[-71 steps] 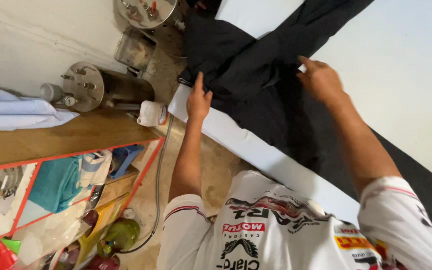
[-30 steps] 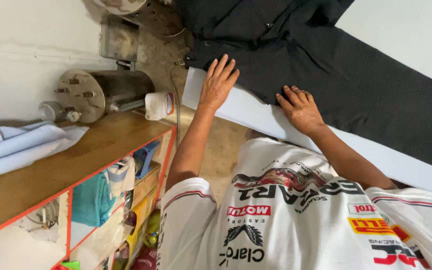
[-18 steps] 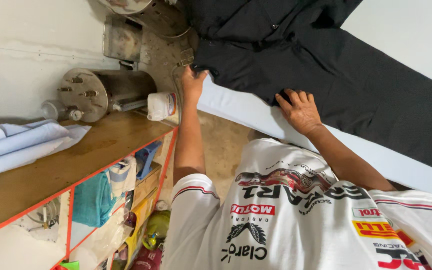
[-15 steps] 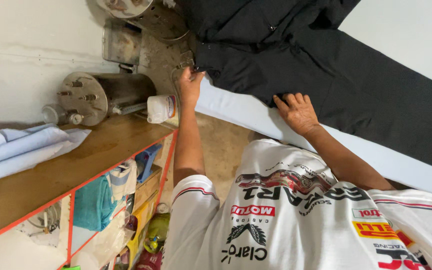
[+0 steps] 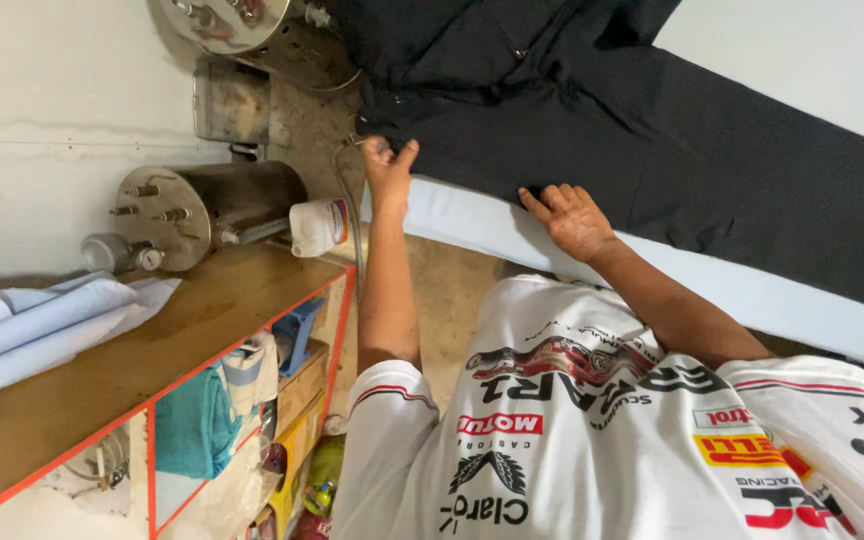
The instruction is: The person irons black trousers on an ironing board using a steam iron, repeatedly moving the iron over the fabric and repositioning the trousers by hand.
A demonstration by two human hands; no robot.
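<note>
Right hand (image 5: 574,218), nearer: open, fingers spread, palm flat on the black trousers (image 5: 672,140) at the near edge of the pale padded surface (image 5: 472,215), apparently pinning the cloth. Left hand (image 5: 388,165), arm straight out: closed, pinching the trousers' corner at the surface's far-left end, seemingly drawing it taut.
</note>
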